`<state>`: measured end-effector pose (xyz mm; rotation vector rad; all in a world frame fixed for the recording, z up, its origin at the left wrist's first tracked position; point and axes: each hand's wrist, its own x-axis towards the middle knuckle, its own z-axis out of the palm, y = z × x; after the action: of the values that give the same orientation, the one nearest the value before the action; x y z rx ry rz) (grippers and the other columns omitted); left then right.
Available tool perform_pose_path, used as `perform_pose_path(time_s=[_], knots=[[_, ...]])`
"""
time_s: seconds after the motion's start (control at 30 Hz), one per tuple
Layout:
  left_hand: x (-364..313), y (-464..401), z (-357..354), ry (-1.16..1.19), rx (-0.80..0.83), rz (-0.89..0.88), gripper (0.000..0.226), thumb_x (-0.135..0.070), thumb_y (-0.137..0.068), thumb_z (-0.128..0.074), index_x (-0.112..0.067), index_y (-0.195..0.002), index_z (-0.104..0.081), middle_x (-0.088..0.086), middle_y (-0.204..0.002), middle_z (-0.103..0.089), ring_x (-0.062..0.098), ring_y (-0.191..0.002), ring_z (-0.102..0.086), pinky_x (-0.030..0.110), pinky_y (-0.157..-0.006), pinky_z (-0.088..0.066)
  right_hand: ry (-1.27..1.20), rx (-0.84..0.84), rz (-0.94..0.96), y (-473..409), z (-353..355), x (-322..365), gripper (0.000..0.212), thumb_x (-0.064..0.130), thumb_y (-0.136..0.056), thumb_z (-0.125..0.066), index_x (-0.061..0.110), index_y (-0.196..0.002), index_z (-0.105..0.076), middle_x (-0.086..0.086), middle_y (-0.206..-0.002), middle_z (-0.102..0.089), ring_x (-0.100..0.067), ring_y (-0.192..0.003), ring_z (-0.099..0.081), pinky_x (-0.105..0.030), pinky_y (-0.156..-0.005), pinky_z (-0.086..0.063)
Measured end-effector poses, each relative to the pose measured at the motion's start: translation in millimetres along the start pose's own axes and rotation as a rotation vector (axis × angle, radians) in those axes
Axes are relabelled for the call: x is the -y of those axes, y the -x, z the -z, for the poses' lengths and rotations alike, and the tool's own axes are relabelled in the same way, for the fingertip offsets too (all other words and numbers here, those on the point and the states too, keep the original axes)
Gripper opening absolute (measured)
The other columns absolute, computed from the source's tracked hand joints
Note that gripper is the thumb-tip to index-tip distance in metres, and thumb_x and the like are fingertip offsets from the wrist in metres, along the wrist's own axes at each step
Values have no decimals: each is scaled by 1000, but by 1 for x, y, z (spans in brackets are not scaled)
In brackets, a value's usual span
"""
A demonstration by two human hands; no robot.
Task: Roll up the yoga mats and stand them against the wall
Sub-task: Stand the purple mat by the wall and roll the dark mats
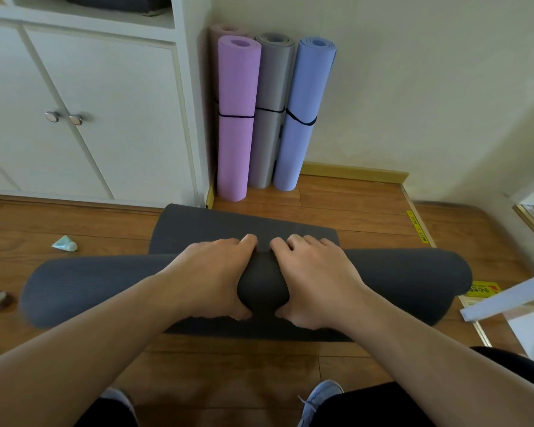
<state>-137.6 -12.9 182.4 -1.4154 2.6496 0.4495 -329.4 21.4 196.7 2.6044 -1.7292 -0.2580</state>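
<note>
**On the wooden floor, a dark mat nearly rolled**

Across the wooden floor (336, 208) in front of us lay the dark grey mat (398, 278), most of it wound into a thick roll running left to right, with a short flat stretch left unrolled beyond it toward the wall (413, 87). We had both hands on the middle of that roll, side by side and almost touching. Our left hand (210, 272) gripped it with fingers curled over the far side and the thumb hooked under the near side; our right hand (315, 275) did the same, fingers close together rather than spread.

Against the wall in the corner stood three rolled mats, upright and touching: the pink mat (236, 118) nearest the white cabinet (99, 118), the grey mat (270, 112) in the middle, the blue mat (305, 112) leaning a little at the right. Each wore a black band. Behind the pink one we could make out another roll, mostly hidden.

A small pale wrapper (64, 243) lay on the floor left of the mat.
</note>
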Motion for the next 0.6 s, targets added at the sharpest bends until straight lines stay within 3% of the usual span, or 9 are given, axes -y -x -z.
perform_pose_path(time_s=[0.17, 0.23, 0.4, 0.6], knots=[[-1, 1, -13, -143, -114, -28, 112, -71, -61, -87, -31, -148, -29, -9, -139, -44, 16, -125, -48, 36, -108, -47, -72, 67, -61, -2, 4, -7, 93, 71, -68, -84, 29, -140, -42, 6, -118, -61, -19, -105, -62, -40, -84, -55], [-3, -2, -13, -138, -132, -17, 104, -65, -61, -90, -31, -141, -32, -9, -133, -53, 15, -119, -54, 37, -102, -51, -105, 92, -60, -1, 5, -7, 95, 72, -68, -83, 30, -141, -40, 6, -119, -60, -19, -106, -62, -40, -85, -55], [-1, -2, -3, -56, -69, 5, 89, -60, -64, -91, -31, -124, -32, -12, -113, -59, 12, -96, -60, 32, -81, -56, 30, -6, 14, 5, 0, 4, 115, 67, -68, -87, 21, -155, -26, -5, -141, -44, -28, -130, -47, -44, -111, -44], [-1, 1, -5, -10, -34, -2, 86, -65, -66, -87, -37, -127, -33, -15, -117, -56, 12, -106, -58, 32, -88, -53, 0, -24, 16, -1, -6, 2, 95, 62, -71, -87, 22, -143, -41, -2, -128, -59, -25, -116, -59, -42, -96, -52]])
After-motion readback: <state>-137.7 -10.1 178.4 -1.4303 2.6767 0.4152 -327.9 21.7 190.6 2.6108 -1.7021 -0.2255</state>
